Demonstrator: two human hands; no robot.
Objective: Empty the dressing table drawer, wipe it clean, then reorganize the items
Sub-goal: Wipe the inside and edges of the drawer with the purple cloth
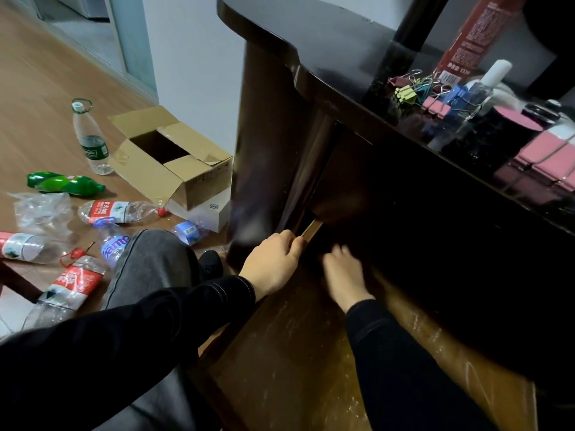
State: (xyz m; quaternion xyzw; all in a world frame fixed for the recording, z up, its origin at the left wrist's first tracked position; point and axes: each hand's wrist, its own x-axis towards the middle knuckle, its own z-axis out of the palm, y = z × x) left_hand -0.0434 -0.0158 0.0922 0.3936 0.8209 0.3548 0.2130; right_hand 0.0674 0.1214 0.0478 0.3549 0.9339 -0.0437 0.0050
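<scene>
The dressing table's drawer (pixel 289 353) is pulled out toward me, and its brown, scuffed bottom lies bare. My left hand (pixel 273 259) grips the drawer's left side rail near the table's dark front. My right hand (pixel 345 275) is blurred inside the drawer, fingers stretched toward the shadowed back; I see nothing in it. On the dark tabletop (pixel 326 48) stand coloured binder clips (pixel 432 104), a clear bottle with a white cap (pixel 488 85), a red box (pixel 473 35), a dark jar with a pink lid (pixel 504 132) and large pink clips (pixel 547 160).
On the wooden floor to the left sit an open cardboard box (pixel 186 181), a white box (pixel 214 213) under it, an upright water bottle (pixel 90 141), a green bottle (pixel 68 183) and several crushed plastic bottles. My grey-trousered knee (pixel 149 269) is beside the drawer.
</scene>
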